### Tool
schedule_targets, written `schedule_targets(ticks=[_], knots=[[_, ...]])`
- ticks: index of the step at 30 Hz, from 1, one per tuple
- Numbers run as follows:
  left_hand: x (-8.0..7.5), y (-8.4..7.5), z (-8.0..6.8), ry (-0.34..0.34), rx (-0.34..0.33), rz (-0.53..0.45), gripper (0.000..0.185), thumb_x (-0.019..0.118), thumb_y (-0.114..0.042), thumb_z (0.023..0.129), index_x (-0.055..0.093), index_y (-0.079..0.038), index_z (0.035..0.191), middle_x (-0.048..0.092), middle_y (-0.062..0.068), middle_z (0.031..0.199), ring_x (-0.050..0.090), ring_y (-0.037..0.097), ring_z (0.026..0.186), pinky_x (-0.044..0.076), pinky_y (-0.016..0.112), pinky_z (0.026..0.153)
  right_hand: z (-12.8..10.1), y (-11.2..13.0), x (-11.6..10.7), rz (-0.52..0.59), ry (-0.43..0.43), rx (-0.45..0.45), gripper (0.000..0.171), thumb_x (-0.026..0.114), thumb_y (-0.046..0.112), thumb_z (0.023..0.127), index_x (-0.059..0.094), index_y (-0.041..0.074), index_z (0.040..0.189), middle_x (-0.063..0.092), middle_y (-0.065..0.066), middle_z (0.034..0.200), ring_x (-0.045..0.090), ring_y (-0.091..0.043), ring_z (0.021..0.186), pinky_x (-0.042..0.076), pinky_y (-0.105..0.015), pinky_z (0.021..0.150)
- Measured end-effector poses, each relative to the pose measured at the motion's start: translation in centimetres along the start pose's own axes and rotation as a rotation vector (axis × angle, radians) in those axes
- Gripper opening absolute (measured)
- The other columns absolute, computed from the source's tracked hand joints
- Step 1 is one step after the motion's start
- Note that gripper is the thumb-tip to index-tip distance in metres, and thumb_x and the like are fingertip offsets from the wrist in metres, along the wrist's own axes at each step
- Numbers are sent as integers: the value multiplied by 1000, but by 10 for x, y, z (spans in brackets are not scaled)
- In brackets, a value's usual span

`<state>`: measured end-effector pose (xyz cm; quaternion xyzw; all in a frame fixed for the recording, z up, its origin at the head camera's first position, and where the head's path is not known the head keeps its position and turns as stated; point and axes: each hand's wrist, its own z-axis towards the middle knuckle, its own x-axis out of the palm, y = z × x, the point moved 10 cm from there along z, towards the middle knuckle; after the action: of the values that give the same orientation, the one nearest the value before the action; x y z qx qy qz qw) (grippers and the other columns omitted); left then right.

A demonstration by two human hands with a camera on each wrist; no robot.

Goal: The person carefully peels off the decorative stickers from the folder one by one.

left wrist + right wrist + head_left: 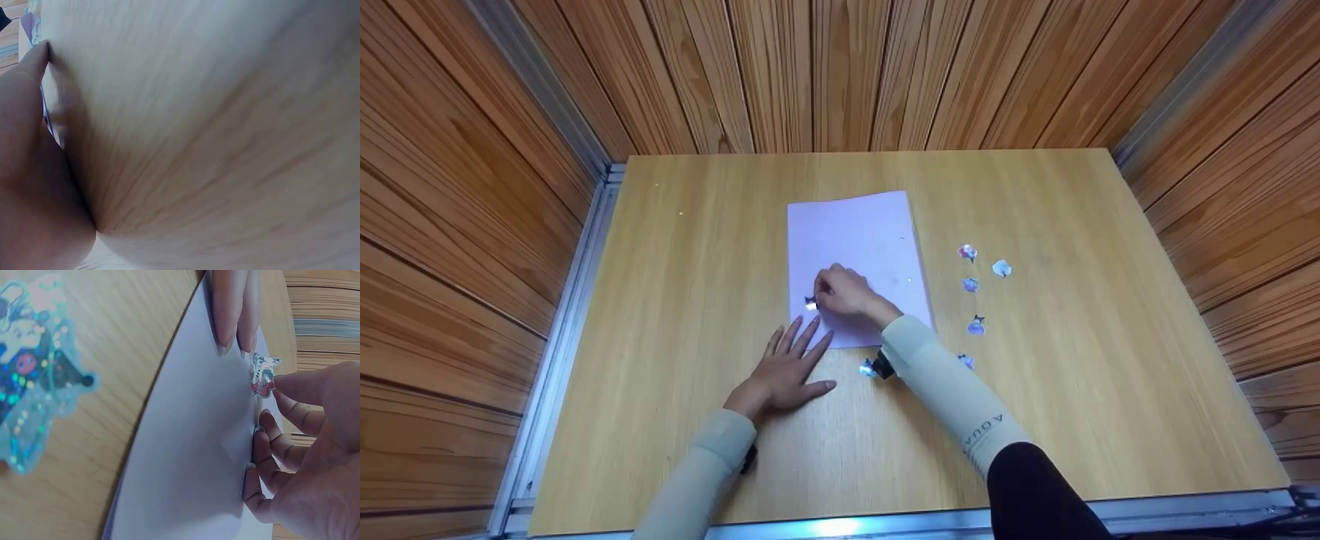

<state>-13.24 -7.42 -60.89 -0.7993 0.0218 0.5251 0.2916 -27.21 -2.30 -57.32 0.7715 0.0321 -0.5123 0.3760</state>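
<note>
Where the right hand [847, 294] works, small glossy sticker [262, 374] pinched at fingertips, held against lavender paper sheet [864, 232]. Sticker at sheet's left edge, just ahead of left hand's fingertips; in wrist view stands on edge against paper, pink and silver print, detail too small to read. Remaining fingers [269, 445] of right hand curled, tips resting on paper beside sticker.

Left hand [785, 369] flat, palm down, fingers straight and spread. Palm on wooden table [675, 315]; longest fingertips reaching onto near edge of sheet, pressing it down. Two of those fingertips visible in right wrist view just beside sticker, on paper. Left wrist view mostly blurred tabletop, thumb lying against it.

Sheet lying flat, extending away from both hands toward far side of table.

Under right wrist, larger holographic sticker [35, 377] on bare wood, close to sheet's near corner: blue shimmer, cartoon figure, dark patch. In head view, showing as pale blue spot beside a dark wrist strap.

Right of right forearm, loose scatter of further stickers [976, 325] on wood, well apart from sheet's edge, several bluish, one with pink. One more peeking out from behind right sleeve.

Pale sleeves on both arms. Wood-panelled walls around table on three sides, metal rail along left-hand side.
</note>
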Motion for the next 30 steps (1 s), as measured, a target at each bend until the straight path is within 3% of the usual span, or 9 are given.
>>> schedule_targets(ticks=[20, 26, 29, 30], knots=[[2, 1, 2, -11, 12, -32, 80, 49, -57, 102, 17, -19, 166, -3, 9, 173, -12, 36, 157, -6, 60, 123, -1, -1, 0, 23, -4, -19, 16, 61, 16, 98, 70, 6, 106, 62, -12, 104, 58, -29, 98, 49, -47, 90], [2, 1, 3, -6, 28, -41, 82, 49, -58, 102, 17, -19, 166, -4, 11, 173, -11, 38, 157, -5, 64, 122, 0, -2, 1, 26, -9, 14, 14, 62, 14, 96, 70, 5, 106, 62, -13, 104, 59, -29, 97, 49, -48, 90], [-2, -3, 0, -39, 51, -52, 80, 48, -57, 103, 17, -17, 166, -3, 12, 173, -11, 40, 157, -5, 65, 122, -5, 3, -3, 17, -34, -13, 13, 61, 12, 95, 69, 6, 102, 61, -11, 100, 57, -26, 93, 49, -43, 86], [-7, -11, -5, -58, 50, -27, 79, 46, -55, 104, 17, -16, 166, -3, 13, 173, -11, 40, 156, -6, 64, 121, -9, 7, -6, 13, -47, -23, 12, 61, 13, 95, 69, 7, 101, 60, -10, 99, 56, -25, 92, 49, -42, 84]])
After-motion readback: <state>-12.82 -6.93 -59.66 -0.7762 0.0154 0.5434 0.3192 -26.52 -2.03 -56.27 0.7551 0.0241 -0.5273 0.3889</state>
